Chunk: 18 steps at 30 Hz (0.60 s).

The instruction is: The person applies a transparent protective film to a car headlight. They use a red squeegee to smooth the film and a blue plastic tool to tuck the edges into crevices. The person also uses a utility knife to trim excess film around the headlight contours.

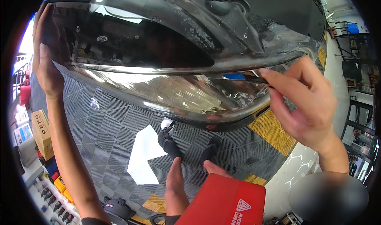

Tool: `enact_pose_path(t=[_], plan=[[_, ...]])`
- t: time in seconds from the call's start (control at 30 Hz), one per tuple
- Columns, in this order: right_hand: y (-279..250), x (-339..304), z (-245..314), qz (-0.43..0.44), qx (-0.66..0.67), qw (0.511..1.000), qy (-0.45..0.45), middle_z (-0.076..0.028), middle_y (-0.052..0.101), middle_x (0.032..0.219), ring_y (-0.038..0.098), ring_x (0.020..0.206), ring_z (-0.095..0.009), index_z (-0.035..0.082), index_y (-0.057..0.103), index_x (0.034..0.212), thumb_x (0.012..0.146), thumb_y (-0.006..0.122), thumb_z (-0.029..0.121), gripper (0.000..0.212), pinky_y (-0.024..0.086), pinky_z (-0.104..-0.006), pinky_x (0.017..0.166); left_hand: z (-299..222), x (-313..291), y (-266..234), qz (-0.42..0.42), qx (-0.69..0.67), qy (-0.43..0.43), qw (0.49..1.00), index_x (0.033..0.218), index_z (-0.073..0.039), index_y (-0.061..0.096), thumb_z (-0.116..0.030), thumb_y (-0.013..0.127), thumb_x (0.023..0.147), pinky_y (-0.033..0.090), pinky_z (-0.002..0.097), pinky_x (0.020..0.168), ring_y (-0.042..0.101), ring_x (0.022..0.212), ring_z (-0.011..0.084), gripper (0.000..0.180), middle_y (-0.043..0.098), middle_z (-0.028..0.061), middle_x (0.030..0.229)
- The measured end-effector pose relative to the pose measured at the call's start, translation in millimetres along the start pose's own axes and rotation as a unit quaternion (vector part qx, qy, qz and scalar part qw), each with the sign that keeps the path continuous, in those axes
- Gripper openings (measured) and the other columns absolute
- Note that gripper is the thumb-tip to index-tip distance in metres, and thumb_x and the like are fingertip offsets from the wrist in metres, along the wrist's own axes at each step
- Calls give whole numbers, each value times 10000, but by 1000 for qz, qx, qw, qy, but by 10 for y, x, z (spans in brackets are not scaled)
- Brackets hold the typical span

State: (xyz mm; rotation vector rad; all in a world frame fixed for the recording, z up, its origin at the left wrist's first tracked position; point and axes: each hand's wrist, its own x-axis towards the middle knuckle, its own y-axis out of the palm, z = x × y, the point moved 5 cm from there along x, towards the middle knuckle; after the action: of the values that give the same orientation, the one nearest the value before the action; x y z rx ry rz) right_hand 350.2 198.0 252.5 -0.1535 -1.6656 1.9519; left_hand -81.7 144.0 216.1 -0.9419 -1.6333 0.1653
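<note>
A glossy black car panel (131,38) fills the upper part of the head view, above a clear headlight (170,92). Wrinkled, wet transparent film (278,36) lies over the bodywork at the right. My left hand (48,66) rests against the panel's left edge, its fingers stretched upward and holding nothing. Between thumb and fingers, my right hand (305,102) pinches a slim dark tool (254,79) at the headlight's right end. The tool points left along the seam between panel and headlight, a blue patch showing beside it. Its exact kind is unclear.
Below, grey and yellow floor tiles (115,118) carry a folded white sheet (143,157) beside my feet. A red pouch (226,201) hangs in front of my legs. At the left are a cardboard box (41,133) and a shelf of tools; a black rack (359,133) stands right.
</note>
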Motion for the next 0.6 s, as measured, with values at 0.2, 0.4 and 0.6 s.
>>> enact_pose_path(t=[0.2,0.4,0.6], plan=[[-21,-26,-89,13,-7,1000,-6,-73,536,800,551,631,-157,-41,791,1080,690,758,-150,406,426,-285,545,42,-79,-32,7,-7,-47,999,1613,-2,403,-459,355,1068,245,463,1285,368,1555,339,713,398,196,1670],[-21,-71,-188,12,-6,1000,-3,-68,533,794,549,635,-152,-43,792,1070,673,753,-156,414,421,-280,546,41,-71,-2,8,-75,-87,993,1633,58,312,-508,378,1066,152,439,1302,286,1594,333,803,334,227,1697],[-41,-97,-249,18,1,1000,5,-65,538,793,549,625,-146,-40,799,1049,663,754,-153,405,421,-280,543,88,-65,-3,0,-71,-77,995,1628,85,297,-530,405,1053,104,456,1310,244,1609,346,849,313,245,1701]])
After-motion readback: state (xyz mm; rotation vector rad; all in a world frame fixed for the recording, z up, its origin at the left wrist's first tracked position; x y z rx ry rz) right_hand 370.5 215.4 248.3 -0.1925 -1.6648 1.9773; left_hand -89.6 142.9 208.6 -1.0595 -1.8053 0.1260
